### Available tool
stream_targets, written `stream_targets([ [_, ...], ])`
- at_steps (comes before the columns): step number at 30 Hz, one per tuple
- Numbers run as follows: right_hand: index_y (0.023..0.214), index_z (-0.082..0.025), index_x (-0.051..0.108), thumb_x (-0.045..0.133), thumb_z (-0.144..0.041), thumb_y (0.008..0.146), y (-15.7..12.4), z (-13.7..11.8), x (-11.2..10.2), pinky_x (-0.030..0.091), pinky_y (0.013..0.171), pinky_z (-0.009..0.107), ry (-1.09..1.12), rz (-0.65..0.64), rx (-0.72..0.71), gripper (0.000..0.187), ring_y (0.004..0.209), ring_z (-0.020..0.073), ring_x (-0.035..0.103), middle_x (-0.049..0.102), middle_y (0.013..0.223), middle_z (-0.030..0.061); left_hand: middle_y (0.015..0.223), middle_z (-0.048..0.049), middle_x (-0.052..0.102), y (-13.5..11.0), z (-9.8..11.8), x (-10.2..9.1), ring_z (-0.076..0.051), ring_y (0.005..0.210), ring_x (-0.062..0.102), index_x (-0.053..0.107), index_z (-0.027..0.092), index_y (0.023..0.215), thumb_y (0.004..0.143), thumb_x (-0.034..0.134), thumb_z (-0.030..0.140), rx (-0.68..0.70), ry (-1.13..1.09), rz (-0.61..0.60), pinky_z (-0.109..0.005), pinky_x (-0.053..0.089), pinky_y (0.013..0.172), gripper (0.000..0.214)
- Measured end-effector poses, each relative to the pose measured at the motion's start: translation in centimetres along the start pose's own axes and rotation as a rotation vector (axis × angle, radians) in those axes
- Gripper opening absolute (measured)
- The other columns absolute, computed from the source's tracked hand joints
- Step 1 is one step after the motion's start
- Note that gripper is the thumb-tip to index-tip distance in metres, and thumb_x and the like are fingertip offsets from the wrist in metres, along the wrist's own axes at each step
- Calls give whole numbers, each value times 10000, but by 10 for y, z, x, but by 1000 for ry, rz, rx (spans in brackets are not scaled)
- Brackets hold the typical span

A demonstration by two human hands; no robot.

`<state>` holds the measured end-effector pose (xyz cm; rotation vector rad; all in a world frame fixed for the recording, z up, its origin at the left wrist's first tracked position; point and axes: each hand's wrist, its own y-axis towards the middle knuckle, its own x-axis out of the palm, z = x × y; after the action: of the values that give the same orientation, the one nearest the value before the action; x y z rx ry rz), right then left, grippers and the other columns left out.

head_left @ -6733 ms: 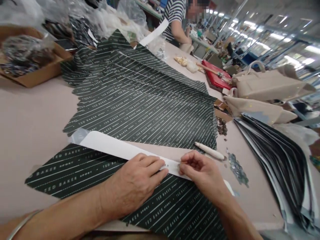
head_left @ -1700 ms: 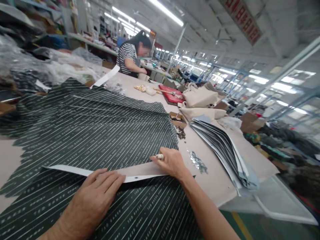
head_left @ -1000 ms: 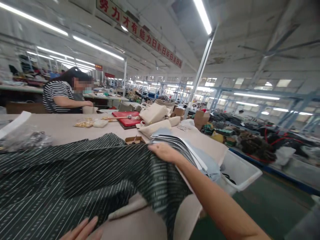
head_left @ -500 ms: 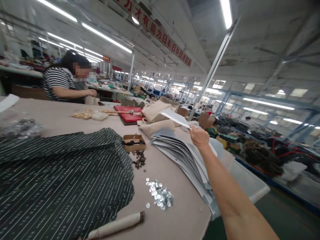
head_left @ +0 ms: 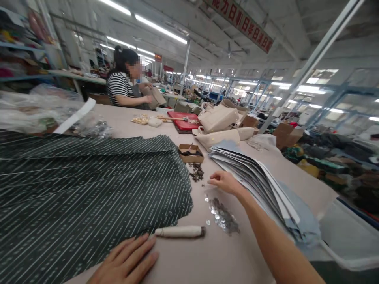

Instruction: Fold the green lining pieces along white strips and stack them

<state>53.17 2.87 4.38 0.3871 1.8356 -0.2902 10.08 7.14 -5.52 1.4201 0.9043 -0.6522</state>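
Observation:
My left hand [head_left: 126, 260] lies flat with fingers outstretched, over the near edge of a dark green lining fabric [head_left: 124, 189] with pale stripes and printed letters. Just beyond its fingertips is a cream, cylinder-shaped handle [head_left: 180, 231] with a dark end. My right hand [head_left: 226, 182] hovers over the table with its fingers drawn together; anything between them is too small to make out. It is between a pile of small dark metal pieces [head_left: 196, 172] and a scatter of silver discs [head_left: 222, 216]. To its right rests a fanned stack of grey-white sheets [head_left: 251, 167].
A small cardboard box [head_left: 191, 159] holds dark bits. Behind it are a red flat item [head_left: 183, 121] and cream bags [head_left: 219, 118]. Plastic bags [head_left: 26, 114] and a white strip [head_left: 75, 115] occupy the left. A co-worker [head_left: 124, 85] handles a beige piece across the table.
My right hand has let go of the white sheet and come back from the stack toward the small metal pieces. My left hand has come into view. The camera has turned left.

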Motion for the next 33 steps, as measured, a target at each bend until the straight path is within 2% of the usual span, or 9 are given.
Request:
stream_targets([
  [4,820,-171,749,690,-415,775,3,-28,36,405,597,261,121,-101,-76,255,669,175,631,729,718,28,1155,-93,712,15,21,-27,-228,1072,656,640,221,1148,908,504,287,-140,-183,122,-344,586,918,283],
  [7,650,-180,697,664,-388,768,10,-33,40,363,567,279,124,-109,-79,241,585,174,585,680,598,27,1123,-90,707,19,17,-45,-194,1047,666,627,212,1128,931,468,221,-289,-249,55,-319,595,917,254],
  [9,581,-190,665,649,-358,765,11,-33,34,349,551,286,109,-115,-76,249,527,169,559,644,529,18,1113,-74,704,16,-2,-56,-183,1040,668,631,225,1124,952,455,233,-403,-160,44,-312,598,909,246],
  [12,601,-199,674,618,-322,776,1,-38,23,369,551,289,89,-95,-82,221,516,179,579,651,530,18,1156,-86,680,4,-50,-74,-216,1093,645,621,215,1150,964,457,244,-612,18,26,-385,582,959,249],
  [17,788,-216,673,441,-414,956,-54,-69,29,454,602,282,81,73,-185,348,626,192,646,707,690,30,1216,-148,635,-22,-120,-98,-318,1120,592,605,170,1174,919,479,257,-856,146,-89,-519,526,1002,297],
  [20,911,-205,643,384,-316,1008,-97,-97,55,485,683,294,1,277,-338,298,731,201,664,717,815,59,1214,-141,622,-31,-135,-100,-339,1140,561,588,178,1211,901,489,298,-896,142,-182,-522,488,1033,347],
  [25,876,-197,637,348,-181,987,-133,-123,98,483,705,346,-160,344,-516,309,714,230,611,665,767,79,1227,-154,586,-33,-141,-99,-365,1148,517,575,164,1255,898,500,342,-907,121,-248,-531,462,1037,405],
  [30,934,-188,603,328,-169,1008,-128,-113,100,496,649,308,-178,428,-602,286,648,198,646,651,722,54,1224,-121,590,-27,-143,-106,-324,1150,517,579,190,1261,890,577,308,-922,146,-290,-466,461,1039,389],
  [33,958,-173,582,344,-173,1001,-119,-91,91,437,519,316,-248,496,-439,243,529,221,631,630,646,50,1227,-115,588,-24,-142,-111,-300,1150,526,573,185,1272,891,617,292,-940,159,-319,-429,472,1019,398],
])
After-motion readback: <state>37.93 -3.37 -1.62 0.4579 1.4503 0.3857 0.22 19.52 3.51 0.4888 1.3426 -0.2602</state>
